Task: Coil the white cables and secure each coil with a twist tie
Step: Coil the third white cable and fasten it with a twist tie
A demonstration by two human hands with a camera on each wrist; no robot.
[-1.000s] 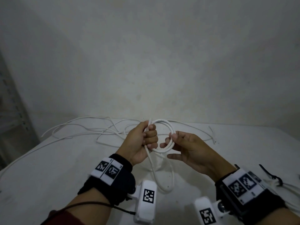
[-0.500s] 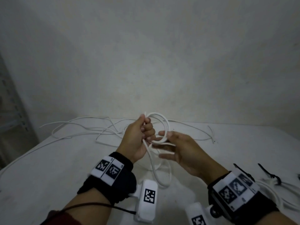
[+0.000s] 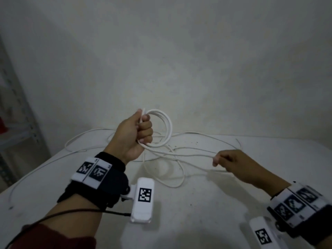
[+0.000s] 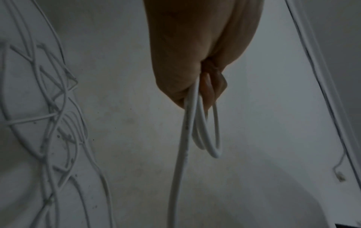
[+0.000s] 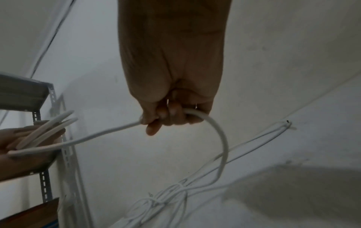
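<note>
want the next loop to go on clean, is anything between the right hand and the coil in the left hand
Nothing visible blocks it. The right hand holds the cable, which runs through open air to the coil in the left hand. Loose cable lies tangled on the table below that span and could drag.

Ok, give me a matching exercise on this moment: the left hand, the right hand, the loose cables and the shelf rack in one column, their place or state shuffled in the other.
Things:
1. left hand
2. right hand
3. loose cables
4. shelf rack

States:
A. lie tangled on the table
B. stands at the far left
C. grips the coil, raised
D. holds the cable's free run, off to the side

Pairs: 1-C, 2-D, 3-A, 4-B
</note>
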